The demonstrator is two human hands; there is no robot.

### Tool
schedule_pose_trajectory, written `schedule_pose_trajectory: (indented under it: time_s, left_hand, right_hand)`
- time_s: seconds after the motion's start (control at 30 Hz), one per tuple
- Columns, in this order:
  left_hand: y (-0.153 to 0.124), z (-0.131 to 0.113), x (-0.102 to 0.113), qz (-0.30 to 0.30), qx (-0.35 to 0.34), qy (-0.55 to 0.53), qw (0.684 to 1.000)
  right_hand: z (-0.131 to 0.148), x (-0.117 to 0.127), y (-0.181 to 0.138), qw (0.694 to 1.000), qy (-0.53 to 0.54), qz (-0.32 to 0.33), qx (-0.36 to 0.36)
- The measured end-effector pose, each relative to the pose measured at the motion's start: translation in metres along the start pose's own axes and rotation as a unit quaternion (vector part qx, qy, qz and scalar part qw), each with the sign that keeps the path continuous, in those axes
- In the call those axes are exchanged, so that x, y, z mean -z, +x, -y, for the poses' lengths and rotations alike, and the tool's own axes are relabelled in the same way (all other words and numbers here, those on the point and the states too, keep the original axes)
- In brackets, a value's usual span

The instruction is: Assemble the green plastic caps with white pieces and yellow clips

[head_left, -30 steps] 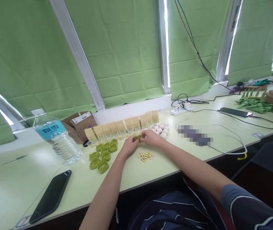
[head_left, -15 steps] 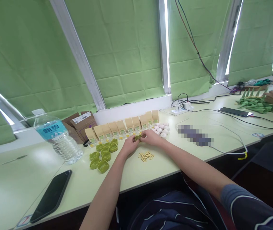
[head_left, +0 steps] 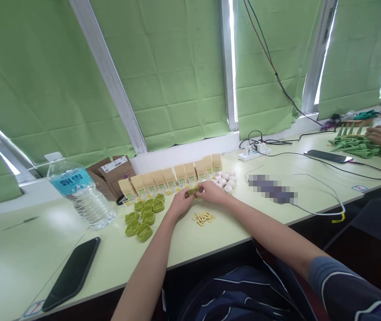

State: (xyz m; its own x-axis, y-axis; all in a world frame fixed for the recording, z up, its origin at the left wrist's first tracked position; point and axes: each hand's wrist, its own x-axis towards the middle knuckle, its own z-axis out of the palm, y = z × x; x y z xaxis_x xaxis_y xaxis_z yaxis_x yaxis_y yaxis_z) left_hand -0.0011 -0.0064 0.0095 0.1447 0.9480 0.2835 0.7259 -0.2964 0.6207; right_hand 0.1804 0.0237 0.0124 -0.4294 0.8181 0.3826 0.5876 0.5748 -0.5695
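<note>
Left hand (head_left: 181, 203): fingertips closed on one side of a small green piece (head_left: 193, 191), just beyond the yellow rings (head_left: 204, 218).
Right hand (head_left: 211, 192): bent inward, fingertips pinching the piece's other side.
Forearms (head_left: 153, 264): reaching forward, converging beyond the rings.
Step in hand: apparently two-handed fingertip work on that piece; the next move likely calls for a light, steady pinch.
Green cups (head_left: 148, 218): clustered left of the rings.
Card-topped items (head_left: 179, 173): rowed behind the rings.
White rounds (head_left: 223, 182): behind and right of the rings.
</note>
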Motion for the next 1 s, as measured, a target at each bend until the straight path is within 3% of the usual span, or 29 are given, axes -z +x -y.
schedule_pose_trajectory:
  time_s: [1.0]
  left_hand:
    - [0.0004,0.0024,-0.0022,0.001,-0.001,-0.037,0.999]
  right_hand:
    - [0.0007,0.0003,-0.0008,1.000,0.017,-0.001,0.004]
